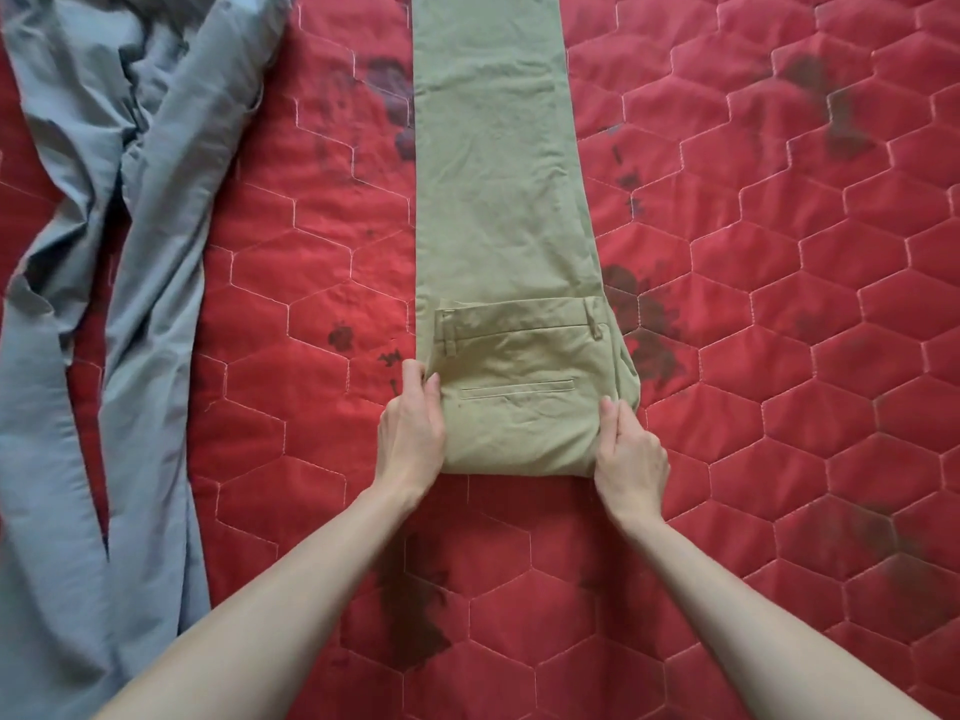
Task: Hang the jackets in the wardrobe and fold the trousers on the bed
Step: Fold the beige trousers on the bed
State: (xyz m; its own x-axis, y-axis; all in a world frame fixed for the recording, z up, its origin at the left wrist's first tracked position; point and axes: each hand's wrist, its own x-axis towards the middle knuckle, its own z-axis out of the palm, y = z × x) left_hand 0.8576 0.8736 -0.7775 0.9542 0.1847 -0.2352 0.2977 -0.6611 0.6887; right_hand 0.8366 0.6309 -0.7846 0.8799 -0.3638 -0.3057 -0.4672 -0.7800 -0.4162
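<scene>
Grey fabric, a crumpled garment [104, 283] lying loose and unfolded, sprawls well to the left of the fingers on a red quilted bed cover [779, 304]; whether it is trousers or a jacket cannot be told. At centre, a person bends over khaki trousers [498, 174] laid lengthwise, legs together and running away beyond the fingertips out of the top of the view. The waist end has been turned over once towards the legs, its back pocket facing up between the two hands. The left hand [413, 433] pinches the left edge of that fold, thumb on top and fingers close together; the right hand [631, 454] grips the right edge the same way. The fold looks barely begun: most of the leg length lies flat. No wardrobe or hanger is in view.
</scene>
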